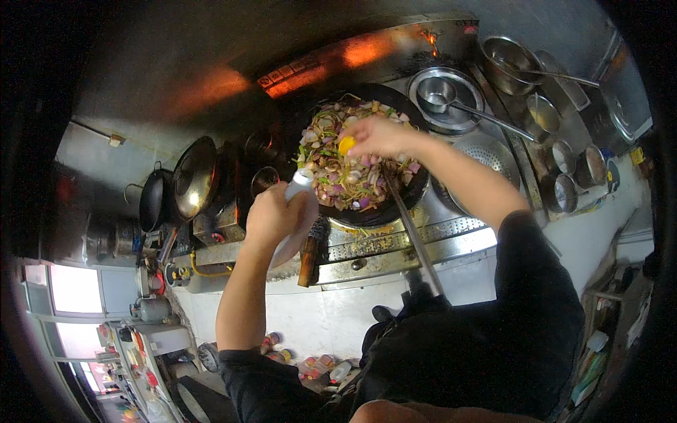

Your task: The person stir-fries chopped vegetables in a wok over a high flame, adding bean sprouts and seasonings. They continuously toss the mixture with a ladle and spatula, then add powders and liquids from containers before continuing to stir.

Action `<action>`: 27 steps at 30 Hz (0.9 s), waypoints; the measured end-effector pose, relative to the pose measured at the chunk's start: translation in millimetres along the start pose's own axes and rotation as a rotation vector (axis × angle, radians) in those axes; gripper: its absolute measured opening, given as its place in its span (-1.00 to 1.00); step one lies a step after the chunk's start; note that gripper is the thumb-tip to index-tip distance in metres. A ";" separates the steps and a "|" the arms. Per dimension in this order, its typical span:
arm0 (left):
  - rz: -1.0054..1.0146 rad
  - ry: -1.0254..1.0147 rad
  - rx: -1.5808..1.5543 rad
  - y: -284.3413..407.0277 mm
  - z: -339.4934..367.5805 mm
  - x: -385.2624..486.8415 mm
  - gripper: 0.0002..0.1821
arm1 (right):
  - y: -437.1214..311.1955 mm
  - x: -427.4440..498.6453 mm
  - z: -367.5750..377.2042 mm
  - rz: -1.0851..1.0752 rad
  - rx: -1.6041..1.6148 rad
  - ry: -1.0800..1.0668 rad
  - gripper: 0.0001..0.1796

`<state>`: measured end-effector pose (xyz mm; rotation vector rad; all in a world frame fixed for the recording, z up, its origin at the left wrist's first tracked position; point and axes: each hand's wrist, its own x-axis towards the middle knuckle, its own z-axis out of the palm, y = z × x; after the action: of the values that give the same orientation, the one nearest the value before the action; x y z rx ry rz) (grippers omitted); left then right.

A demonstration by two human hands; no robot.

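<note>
My left hand (pixel 272 214) grips a translucent plastic bottle (pixel 309 211), held tilted with its uncapped-looking neck towards the wok. Between the fingers of my right hand (pixel 383 138) is a small yellow cap (pixel 347 145); the hand is slightly blurred and above the food. A large black wok (pixel 378 91) holds a heap of stir-fried food (pixel 344 180), with noodle-like strands, cut onion, purple pieces and green bits. The long metal handle of a cooking tool (pixel 415 243) leans out of the wok towards my body; its head is buried in the food.
A wooden-handled brush (pixel 308 261) lies at the stove's front edge (pixel 359 264). To the right are a steel ladle (pixel 436 96), a perforated strainer (pixel 484 158) and several metal containers (pixel 542 113). Two pans (pixel 194 177) stand at left. Orange flame glow (pixel 365 50) shows on the back panel.
</note>
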<state>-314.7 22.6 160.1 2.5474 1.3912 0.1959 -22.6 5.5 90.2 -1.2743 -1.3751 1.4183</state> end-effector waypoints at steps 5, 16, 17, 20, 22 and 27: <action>-0.078 0.169 -0.143 -27.9 -27.6 -47.0 -0.69 | 12.9 41.4 -59.7 -0.097 -1.767 0.197 -0.53; -0.439 0.446 -0.543 -172.0 6.1 -247.0 -0.66 | -70.6 63.4 176.1 -0.277 -1.090 0.106 -0.60; -0.275 0.584 -0.439 -180.0 14.9 -263.4 -0.53 | -68.5 58.5 222.6 -0.366 -0.954 -0.005 -0.62; -0.380 0.520 -0.615 -215.1 44.5 -330.1 -0.58 | -90.3 31.7 392.8 -0.484 -0.880 -0.354 -0.62; -0.359 0.583 -0.643 -241.2 53.3 -377.5 -0.64 | -96.1 29.0 481.7 -0.623 -0.908 -0.568 -0.63; -0.534 0.608 -0.720 -317.4 67.6 -488.7 -0.66 | -83.9 36.4 637.3 -0.767 -0.933 -0.985 -0.59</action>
<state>-820.6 -232.5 7.8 1.5178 1.7154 1.1881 -659.3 -86.6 114.7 -0.2606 -2.9923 0.8022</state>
